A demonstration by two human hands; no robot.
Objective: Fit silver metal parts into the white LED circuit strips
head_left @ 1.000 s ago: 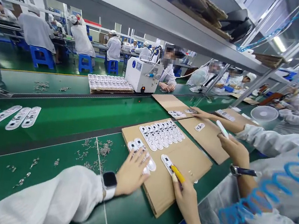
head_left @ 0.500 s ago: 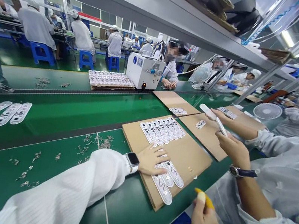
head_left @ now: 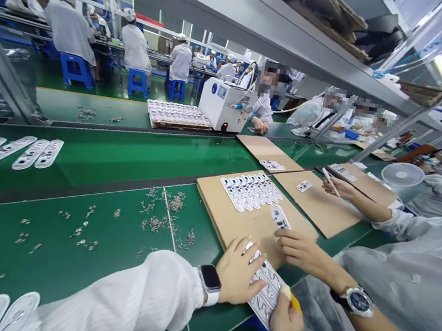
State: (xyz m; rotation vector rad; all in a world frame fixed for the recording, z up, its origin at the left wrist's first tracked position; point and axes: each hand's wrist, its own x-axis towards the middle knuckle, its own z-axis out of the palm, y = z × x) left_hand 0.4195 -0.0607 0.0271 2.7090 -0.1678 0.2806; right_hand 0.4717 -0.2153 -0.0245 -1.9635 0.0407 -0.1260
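Observation:
My left hand (head_left: 240, 273), with a smartwatch at its wrist, lies spread on a small group of white panels (head_left: 267, 295) at the near edge of the cardboard (head_left: 222, 211). At the panels' near right end, my right hand (head_left: 285, 329) is closed round their edge, and something yellow shows beside its thumb. Rows of white panels with dark parts (head_left: 251, 190) lie further back on the same cardboard. One more panel (head_left: 280, 217) is near a co-worker's hand (head_left: 308, 253) that reaches in from the right.
Small metal parts (head_left: 156, 223) are scattered on the green table (head_left: 100, 281). White panels (head_left: 49, 153) lie on the green belt at left. A white machine (head_left: 225, 104) stands behind. The co-worker's other hand (head_left: 344, 190) holds a white piece. A shelf beam (head_left: 294, 31) crosses above.
The small group of panels has shifted toward me over the cardboard's near edge. My right hand has moved in and closed on them. A co-worker's hand has come in beside a panel. The view has turned left.

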